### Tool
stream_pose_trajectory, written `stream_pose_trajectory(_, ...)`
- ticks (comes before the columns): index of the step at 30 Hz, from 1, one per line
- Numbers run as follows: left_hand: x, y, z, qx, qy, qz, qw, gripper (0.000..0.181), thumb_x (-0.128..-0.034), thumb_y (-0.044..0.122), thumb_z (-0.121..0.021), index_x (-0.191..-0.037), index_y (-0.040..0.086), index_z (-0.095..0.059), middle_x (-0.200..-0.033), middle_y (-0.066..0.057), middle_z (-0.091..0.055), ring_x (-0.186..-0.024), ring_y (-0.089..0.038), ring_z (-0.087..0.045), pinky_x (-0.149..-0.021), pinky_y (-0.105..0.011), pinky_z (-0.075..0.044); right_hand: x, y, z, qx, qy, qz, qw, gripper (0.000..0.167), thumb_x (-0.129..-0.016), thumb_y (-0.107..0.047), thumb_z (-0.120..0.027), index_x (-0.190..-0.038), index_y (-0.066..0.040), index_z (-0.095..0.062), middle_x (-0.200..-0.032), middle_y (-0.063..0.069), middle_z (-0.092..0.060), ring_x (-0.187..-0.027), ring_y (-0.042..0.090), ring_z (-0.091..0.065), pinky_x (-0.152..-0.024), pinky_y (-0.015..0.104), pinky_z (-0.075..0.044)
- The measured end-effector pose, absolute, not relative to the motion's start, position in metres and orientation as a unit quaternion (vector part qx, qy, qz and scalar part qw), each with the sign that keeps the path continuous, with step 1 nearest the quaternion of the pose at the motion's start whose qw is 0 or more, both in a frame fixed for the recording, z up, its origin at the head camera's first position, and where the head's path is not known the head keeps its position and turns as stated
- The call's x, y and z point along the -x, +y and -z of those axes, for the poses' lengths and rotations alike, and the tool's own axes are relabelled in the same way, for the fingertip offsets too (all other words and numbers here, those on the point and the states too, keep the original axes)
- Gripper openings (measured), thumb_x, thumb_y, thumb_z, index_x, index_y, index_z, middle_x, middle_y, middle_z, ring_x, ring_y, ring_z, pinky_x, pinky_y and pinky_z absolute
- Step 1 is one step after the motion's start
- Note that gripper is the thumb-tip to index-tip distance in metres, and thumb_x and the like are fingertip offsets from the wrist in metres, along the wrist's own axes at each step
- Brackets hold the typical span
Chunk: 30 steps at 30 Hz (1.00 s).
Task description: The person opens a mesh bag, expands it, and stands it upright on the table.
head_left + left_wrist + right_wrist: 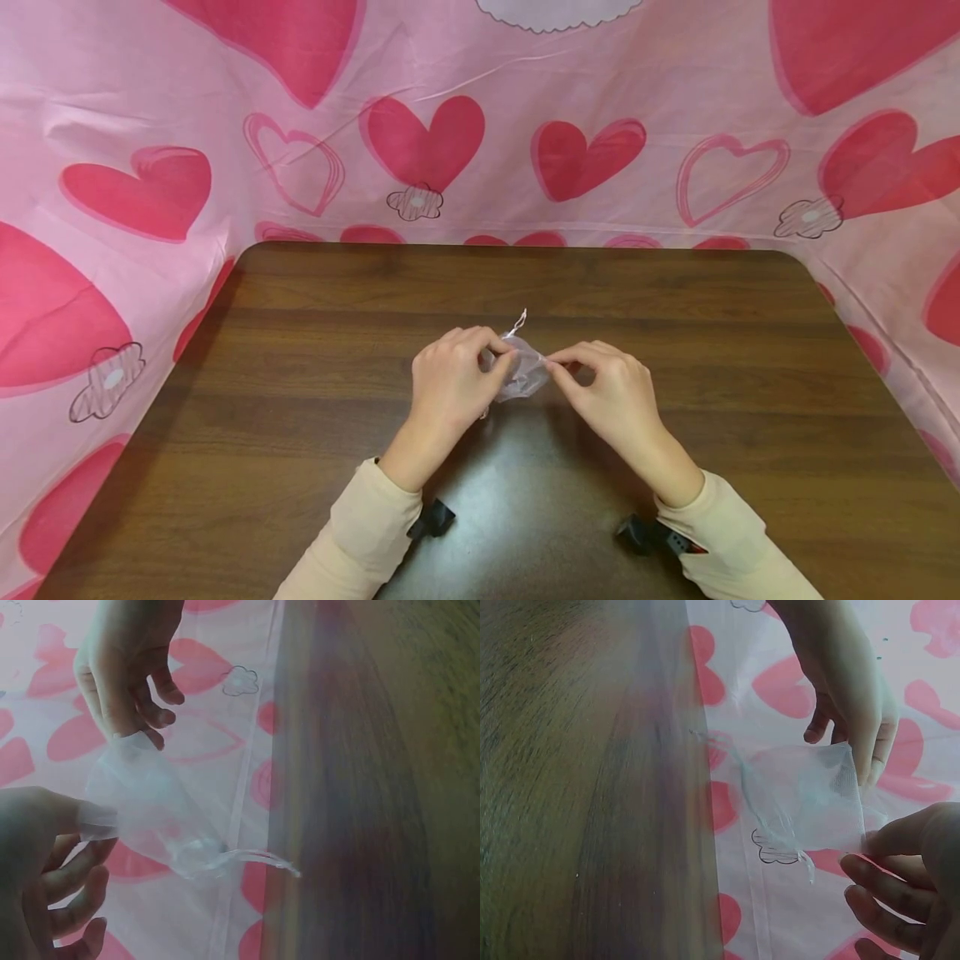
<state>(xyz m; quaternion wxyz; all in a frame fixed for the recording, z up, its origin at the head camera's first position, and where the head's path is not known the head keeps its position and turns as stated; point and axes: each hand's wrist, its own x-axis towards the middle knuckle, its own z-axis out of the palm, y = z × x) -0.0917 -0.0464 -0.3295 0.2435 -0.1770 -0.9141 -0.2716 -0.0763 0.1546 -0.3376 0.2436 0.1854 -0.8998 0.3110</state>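
A small sheer white drawstring pouch (528,379) is held up between both hands over the middle of the table. My left hand (453,375) pinches one edge of it between thumb and forefinger. At the opposite side, my right hand (611,383) pinches a corner with thumb and fingertips. Thin white drawstrings (262,859) dangle from the pouch's gathered end in the left wrist view. Through the mesh fabric (810,795) in the right wrist view, I cannot tell whether anything lies inside.
A dark brown wooden table (300,400) with rounded far corners spreads under the hands. Pink cloth printed with red hearts (585,158) hangs behind it and along both sides. Black wrist devices (432,518) sit at the cuffs of the cream sleeves (360,533).
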Motion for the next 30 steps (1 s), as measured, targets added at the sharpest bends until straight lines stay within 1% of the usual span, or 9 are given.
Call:
stream_pose_trajectory(4,0.0921,-0.0464,0.3310,0.185,-0.922,0.256,0.225,0.011,-0.0784,0.020,-0.080,-0.079,0.025,-0.071,-0.069,0.014,-0.064,-0.059,-0.007,-0.053,-0.050,-0.030,-0.042,0.0763,0.1552,0.3378,-0.185,-0.898,-0.311,0.249,0.010,-0.077,-0.013,-0.085,-0.084,-0.016,-0.079,-0.078,-0.004,-0.072,-0.066,0.014,-0.064,-0.050,0.033,-0.041)
stream_pose_trajectory(6,0.0919,-0.0461,0.3319,0.195,-0.926,0.248,0.209,0.015,-0.0771,0.020,-0.082,-0.083,0.025,-0.069,-0.072,0.016,-0.065,-0.061,-0.007,-0.056,-0.052,-0.029,-0.043,0.0764,0.1555,0.3379,-0.185,-0.899,-0.308,0.251,0.010,-0.077,-0.013,-0.085,-0.083,-0.017,-0.078,-0.077,-0.004,-0.071,-0.064,0.013,-0.061,-0.051,0.032,-0.041)
stream_pose_trajectory(9,0.0914,-0.0452,0.3327,0.210,-0.928,0.245,0.188,0.024,-0.0761,0.026,-0.086,-0.092,0.024,-0.068,-0.076,0.017,-0.066,-0.064,-0.007,-0.058,-0.054,-0.029,-0.045,0.0763,0.1559,0.3381,-0.183,-0.899,-0.304,0.256,0.011,-0.076,-0.013,-0.086,-0.081,-0.017,-0.076,-0.077,-0.004,-0.070,-0.062,0.012,-0.059,-0.051,0.032,-0.041)
stream_pose_trajectory(11,0.0910,-0.0448,0.3322,0.213,-0.926,0.249,0.186,0.029,-0.0764,0.030,-0.086,-0.097,0.023,-0.067,-0.078,0.017,-0.067,-0.064,-0.006,-0.058,-0.054,-0.028,-0.045,0.0764,0.1561,0.3381,-0.184,-0.898,-0.304,0.259,0.012,-0.076,-0.014,-0.087,-0.079,-0.017,-0.075,-0.076,-0.003,-0.070,-0.062,0.012,-0.059,-0.052,0.033,-0.043)
stream_pose_trajectory(14,0.0910,-0.0450,0.3310,0.213,-0.923,0.255,0.193,0.028,-0.0776,0.030,-0.085,-0.100,0.023,-0.069,-0.078,0.016,-0.067,-0.063,-0.006,-0.056,-0.054,-0.028,-0.044,0.0763,0.1559,0.3382,-0.186,-0.897,-0.306,0.258,0.014,-0.075,-0.015,-0.088,-0.078,-0.017,-0.074,-0.075,-0.004,-0.070,-0.063,0.011,-0.060,-0.053,0.033,-0.045)
stream_pose_trajectory(18,0.0912,-0.0454,0.3312,0.212,-0.917,0.259,0.216,0.013,-0.0814,0.027,-0.080,-0.093,0.024,-0.075,-0.072,0.015,-0.066,-0.059,-0.005,-0.051,-0.050,-0.027,-0.040,0.0759,0.1550,0.3381,-0.189,-0.897,-0.308,0.257,0.015,-0.075,-0.017,-0.088,-0.078,-0.017,-0.074,-0.075,-0.004,-0.069,-0.064,0.009,-0.060,-0.054,0.033,-0.046)
stream_pose_trajectory(21,0.0912,-0.0455,0.3315,0.207,-0.914,0.257,0.237,0.003,-0.0839,0.026,-0.077,-0.086,0.024,-0.078,-0.068,0.012,-0.066,-0.056,-0.006,-0.049,-0.047,-0.027,-0.037,0.0758,0.1539,0.3379,-0.189,-0.895,-0.310,0.258,0.013,-0.076,-0.017,-0.087,-0.081,-0.017,-0.075,-0.077,-0.005,-0.070,-0.066,0.010,-0.061,-0.055,0.033,-0.047)
stream_pose_trajectory(27,0.0913,-0.0466,0.3303,0.190,-0.911,0.266,0.253,0.002,-0.0827,0.023,-0.077,-0.081,0.024,-0.077,-0.063,0.009,-0.064,-0.054,-0.008,-0.049,-0.047,-0.029,-0.037,0.0744,0.1514,0.3385,-0.190,-0.898,-0.316,0.239,0.010,-0.080,-0.020,-0.084,-0.089,-0.017,-0.078,-0.078,-0.007,-0.070,-0.067,0.011,-0.062,-0.055,0.033,-0.047)
stream_pose_trajectory(30,0.0913,-0.0464,0.3304,0.185,-0.909,0.269,0.257,0.005,-0.0806,0.022,-0.079,-0.078,0.024,-0.075,-0.061,0.008,-0.062,-0.054,-0.009,-0.050,-0.047,-0.030,-0.038,0.0736,0.1512,0.3386,-0.191,-0.901,-0.312,0.231,0.008,-0.081,-0.019,-0.082,-0.088,-0.016,-0.079,-0.078,-0.006,-0.071,-0.068,0.014,-0.064,-0.055,0.034,-0.046)
